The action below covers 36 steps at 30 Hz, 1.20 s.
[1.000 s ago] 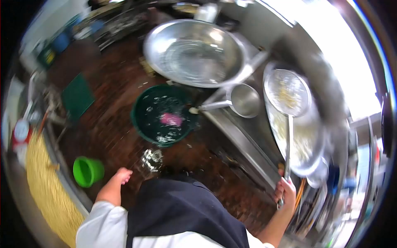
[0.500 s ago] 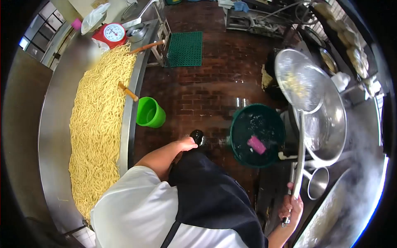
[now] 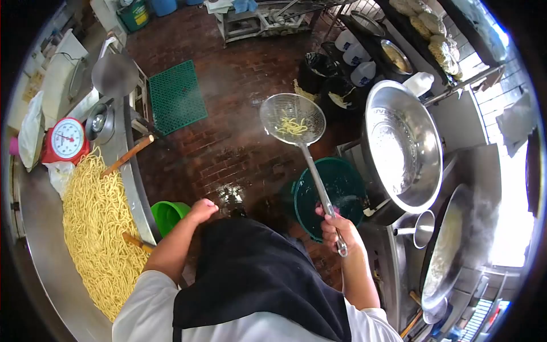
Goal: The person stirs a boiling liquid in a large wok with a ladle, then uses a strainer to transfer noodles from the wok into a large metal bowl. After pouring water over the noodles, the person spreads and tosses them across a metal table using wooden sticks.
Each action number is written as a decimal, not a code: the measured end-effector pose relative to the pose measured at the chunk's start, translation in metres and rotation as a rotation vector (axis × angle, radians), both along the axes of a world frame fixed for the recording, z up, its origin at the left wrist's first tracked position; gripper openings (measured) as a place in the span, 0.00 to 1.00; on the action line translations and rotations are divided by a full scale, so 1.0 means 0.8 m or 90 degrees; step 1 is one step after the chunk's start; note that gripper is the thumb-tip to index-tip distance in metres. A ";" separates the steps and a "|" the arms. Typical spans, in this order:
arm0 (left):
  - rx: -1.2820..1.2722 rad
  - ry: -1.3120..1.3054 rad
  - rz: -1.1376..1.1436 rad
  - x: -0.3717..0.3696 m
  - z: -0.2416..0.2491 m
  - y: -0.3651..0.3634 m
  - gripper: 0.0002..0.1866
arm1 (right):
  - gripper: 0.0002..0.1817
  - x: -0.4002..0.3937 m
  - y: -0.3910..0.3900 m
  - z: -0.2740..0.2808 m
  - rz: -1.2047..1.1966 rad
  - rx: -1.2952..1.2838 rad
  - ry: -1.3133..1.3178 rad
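Over the brick floor (image 3: 228, 85), a long-handled wire-mesh skimmer (image 3: 319, 179) carries a few noodle strands (image 3: 292, 126).
Near the tail end of its metal handle, the right grip (image 3: 337, 228) wraps around the shaft, while the left grip (image 3: 200, 211) is loosely curled, nothing showing in it. The shaft looks stiff and smooth, likely slick if wet; with the round head so far out, it probably feels front-heavy, so a second hold midway along the shaft would steady it. The mesh looks light but easily bent, and the strands soft. Beneath the handle sits a green tub (image 3: 345, 174), with a large steel bowl (image 3: 424, 137) beside it and a steaming wok (image 3: 459, 205) beyond; leftward, yellow noodles (image 3: 102, 228) cover much of the metal surface (image 3: 45, 251).
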State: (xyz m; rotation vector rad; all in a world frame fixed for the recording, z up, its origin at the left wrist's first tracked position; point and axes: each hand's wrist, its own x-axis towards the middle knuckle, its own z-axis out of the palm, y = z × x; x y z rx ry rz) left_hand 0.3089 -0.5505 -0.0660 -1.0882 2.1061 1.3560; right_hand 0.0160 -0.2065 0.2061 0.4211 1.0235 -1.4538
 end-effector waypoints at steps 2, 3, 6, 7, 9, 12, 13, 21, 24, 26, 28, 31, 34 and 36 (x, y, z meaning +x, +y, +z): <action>0.015 0.090 0.237 -0.014 0.023 -0.005 0.18 | 0.14 -0.028 -0.020 -0.017 -0.019 0.006 0.025; 0.018 0.093 0.240 -0.015 0.021 -0.008 0.18 | 0.14 -0.041 -0.031 -0.024 -0.016 0.008 0.029; 0.088 0.057 0.121 0.004 0.006 -0.023 0.19 | 0.12 -0.095 -0.075 -0.051 -0.033 0.127 0.237; 0.104 0.053 0.111 0.015 -0.003 -0.017 0.19 | 0.12 -0.120 -0.092 -0.069 -0.034 0.125 0.239; 0.084 0.068 0.121 0.043 -0.007 -0.009 0.17 | 0.10 -0.179 -0.124 -0.117 -0.021 0.236 0.454; -0.053 -0.029 0.184 0.073 0.016 -0.004 0.17 | 0.11 -0.283 -0.177 -0.187 -0.027 0.400 0.621; 0.000 -0.060 0.229 0.079 0.028 -0.008 0.18 | 0.13 -0.316 -0.186 -0.200 0.030 0.465 0.673; 0.099 -0.150 0.358 0.072 0.034 -0.005 0.17 | 0.34 -0.518 -0.246 -0.419 0.157 0.613 0.893; 0.122 -0.166 0.434 0.000 0.075 -0.006 0.15 | 0.34 -0.541 -0.254 -0.415 0.073 0.530 0.800; 0.100 -0.108 0.421 -0.021 0.085 -0.008 0.19 | 0.37 -0.517 -0.268 -0.370 0.083 0.584 0.856; 0.098 -0.116 0.403 -0.019 0.080 -0.013 0.20 | 0.40 -0.485 -0.285 -0.346 0.088 0.635 0.915; 0.111 -0.097 0.438 -0.003 0.064 -0.014 0.22 | 0.40 -0.474 -0.294 -0.331 0.117 0.700 0.808; 0.136 -0.054 0.489 0.038 0.036 -0.009 0.22 | 0.41 -0.503 -0.274 -0.379 0.076 0.482 0.620; 0.143 -0.033 0.490 0.042 0.039 -0.008 0.22 | 0.40 -0.506 -0.258 -0.405 0.014 0.493 0.741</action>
